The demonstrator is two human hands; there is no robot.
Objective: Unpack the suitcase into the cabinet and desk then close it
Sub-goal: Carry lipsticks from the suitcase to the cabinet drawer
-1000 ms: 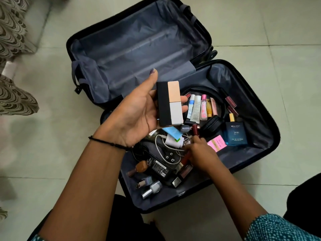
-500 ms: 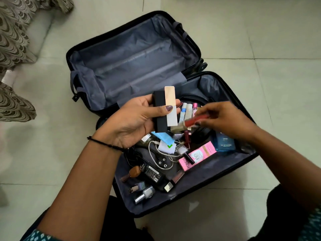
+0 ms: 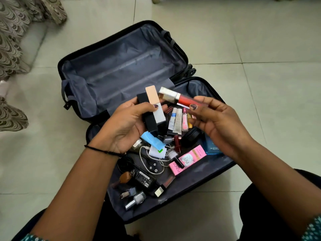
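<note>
The black suitcase (image 3: 121, 66) lies wide open on the tiled floor (image 3: 260, 40). Its far half shows grey lining, and its near half holds loose toiletries and electronics.

Above the hinge line, the left hand (image 3: 125, 126) holds a black, beige and white cosmetics box (image 3: 154, 108). Its grip is closed round the box, thumb across the front and fingers behind. Just beside it, the right hand (image 3: 217, 122) holds a red lip gloss tube (image 3: 184, 100) with a pale gold cap. The grip is narrow, pinching the red end between thumb and fingertips. The cap end points at the box and almost touches its top.

In the near half, a row of small tubes (image 3: 177, 121) lies near the hinge edge. A light blue tube (image 3: 151, 140) lies below the box. A pink Pond's BB cream box (image 3: 187, 160) sits mid-tray, and a blue perfume box (image 3: 212, 146) lies toward the right edge, partly hidden under the right wrist. A black power adapter (image 3: 142, 178) and a white cable (image 3: 147, 164) lie toward the left edge. Nail polish bottles (image 3: 137, 200) lie near the near-left corner.

A black thread bracelet (image 3: 102, 150) circles the left wrist. Patterned fabric (image 3: 13, 49) hangs along the floor's far-left side.
</note>
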